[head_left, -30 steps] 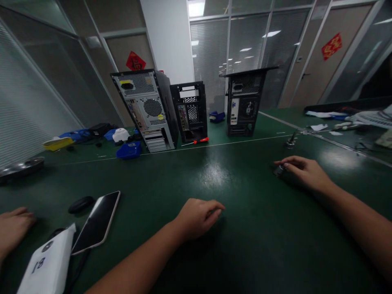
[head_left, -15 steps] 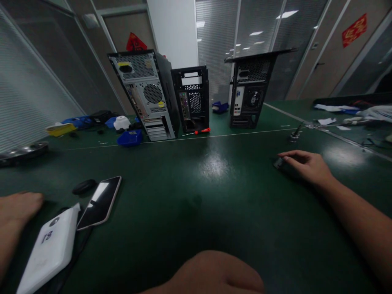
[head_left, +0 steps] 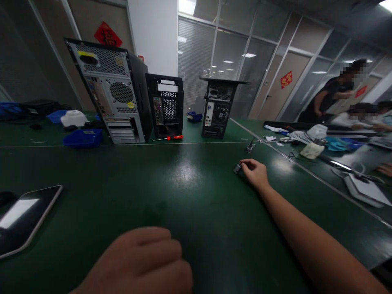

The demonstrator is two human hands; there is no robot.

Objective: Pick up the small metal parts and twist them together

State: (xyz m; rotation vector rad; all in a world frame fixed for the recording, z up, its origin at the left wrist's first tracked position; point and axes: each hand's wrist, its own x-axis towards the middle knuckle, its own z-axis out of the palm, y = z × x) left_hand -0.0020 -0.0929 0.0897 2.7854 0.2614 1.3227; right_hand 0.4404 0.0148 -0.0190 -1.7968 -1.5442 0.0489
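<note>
My right hand reaches out over the dark green table, its thumb and fingers pinched at a small dark grey block low on the tabletop; its exact kind is too small to tell. A small metal piece with an upright dark stem stands just beyond that hand. Close below the camera, my left hand is curled in a fist, knuckles up. No object shows in or around it, though its palm side is hidden. To its left lies a phone with a dark, reflective screen.
Three computer cases, a silver-backed one, an open black one and another black one, stand at the back. A red-handled screwdriver and a blue tray lie nearby. At right are people and assorted items.
The view has swung right, so the phone shifts left and a white device and a hand at far left leave view. My left fist shows more fully. My right hand stays by the block.
</note>
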